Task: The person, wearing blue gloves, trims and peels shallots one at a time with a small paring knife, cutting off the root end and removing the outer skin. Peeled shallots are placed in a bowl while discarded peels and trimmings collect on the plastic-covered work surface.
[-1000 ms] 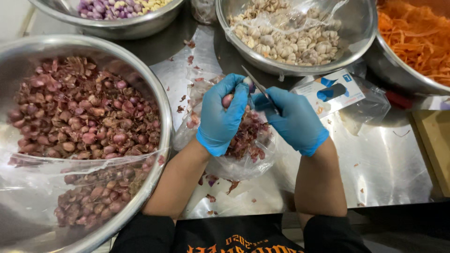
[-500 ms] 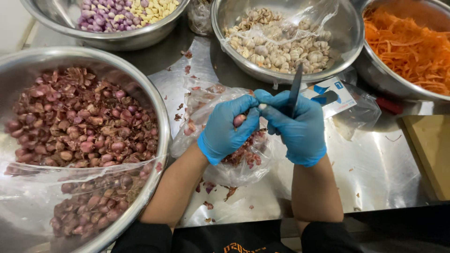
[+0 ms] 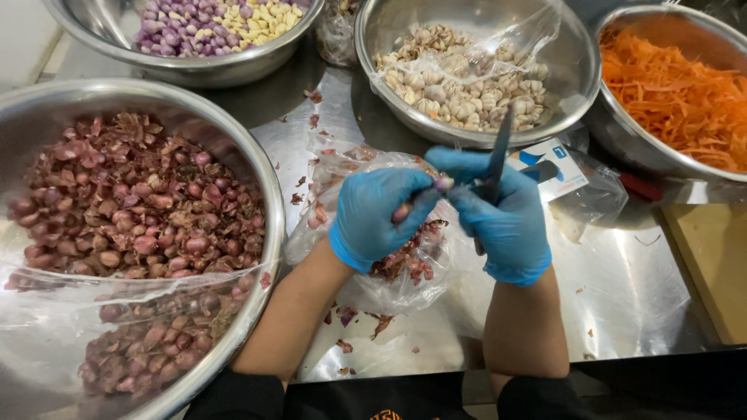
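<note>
Left hand (image 3: 373, 222) grips 1 shallot (image 3: 442, 183); right hand (image 3: 502, 218) clasps the knife (image 3: 498, 152). Shallow cuts, blade angled from fingers, seem wise.

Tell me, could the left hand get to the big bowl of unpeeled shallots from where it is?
Probably yes. The left hand sits just beside the shallot bowl, with only bare steel table and a peel bag between. But its grip is occupied by a small shallot.
</note>
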